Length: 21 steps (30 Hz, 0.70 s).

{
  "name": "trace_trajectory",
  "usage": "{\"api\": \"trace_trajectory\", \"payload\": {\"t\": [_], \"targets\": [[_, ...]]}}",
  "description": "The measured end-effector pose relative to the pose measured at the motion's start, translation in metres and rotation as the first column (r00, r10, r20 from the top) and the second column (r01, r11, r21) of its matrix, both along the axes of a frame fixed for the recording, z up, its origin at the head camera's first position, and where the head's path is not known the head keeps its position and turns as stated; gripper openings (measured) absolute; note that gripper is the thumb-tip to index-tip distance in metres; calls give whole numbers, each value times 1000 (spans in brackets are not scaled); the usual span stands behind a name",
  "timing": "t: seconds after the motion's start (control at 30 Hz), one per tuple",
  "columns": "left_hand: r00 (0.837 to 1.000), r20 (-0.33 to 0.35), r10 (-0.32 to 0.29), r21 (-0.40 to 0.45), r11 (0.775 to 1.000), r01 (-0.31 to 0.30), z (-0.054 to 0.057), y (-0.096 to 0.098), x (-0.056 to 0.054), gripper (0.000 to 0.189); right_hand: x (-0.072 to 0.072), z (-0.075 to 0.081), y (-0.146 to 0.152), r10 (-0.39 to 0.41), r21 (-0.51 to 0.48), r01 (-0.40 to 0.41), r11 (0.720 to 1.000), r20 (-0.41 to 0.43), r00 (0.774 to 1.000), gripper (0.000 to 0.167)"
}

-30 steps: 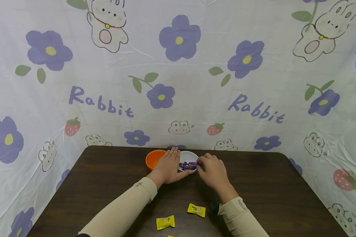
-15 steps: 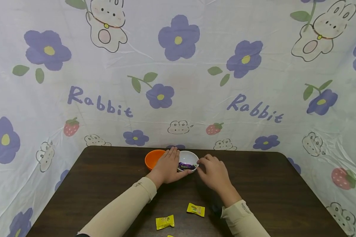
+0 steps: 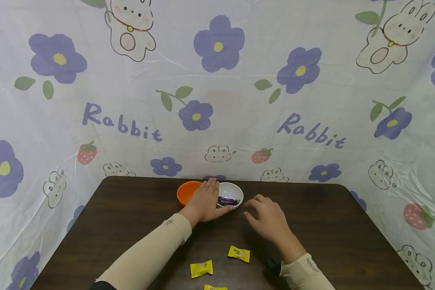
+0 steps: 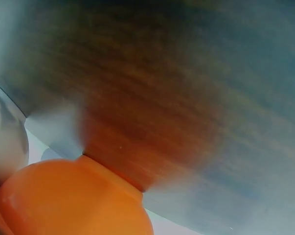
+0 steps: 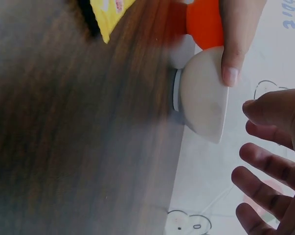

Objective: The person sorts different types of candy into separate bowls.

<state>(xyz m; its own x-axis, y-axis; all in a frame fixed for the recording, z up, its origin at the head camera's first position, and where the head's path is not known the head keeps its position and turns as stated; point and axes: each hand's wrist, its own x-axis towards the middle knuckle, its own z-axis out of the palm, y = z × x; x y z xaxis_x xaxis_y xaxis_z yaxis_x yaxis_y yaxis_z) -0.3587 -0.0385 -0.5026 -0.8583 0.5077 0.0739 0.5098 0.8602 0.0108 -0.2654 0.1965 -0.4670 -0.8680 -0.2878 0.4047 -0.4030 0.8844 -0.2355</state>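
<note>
At the far side of the table, a white bowl holds purple-wrapped candy. Left of it stands an orange bowl, partly covered by my left hand. That hand lies across the neighbouring sides of both bowls with straight fingers, its thumb at the white bowl's near rim. My right hand is just right of the white bowl, apart from it. In the right wrist view its fingers are loosely bent and hold nothing. The left wrist view shows the orange bowl's outside but no hand.
Yellow-wrapped candies lie on the dark wooden table nearer the body, one more to the left and one cut off at the bottom edge. A printed rabbit-and-flower cloth hangs right behind the table.
A purple candy at my right fingertips has dropped into the white bowl. My right hand has drawn back from the rim, toward the right and nearer the body. My left hand stays put.
</note>
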Motion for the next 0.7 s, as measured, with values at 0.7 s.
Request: {"api": "trace_trajectory", "payload": {"t": [0.7], "targets": [[1000, 24, 0, 5, 1000, -1, 10, 3, 2, 114, 38, 1, 18, 51, -8, -51, 999, 62, 997, 20]]}}
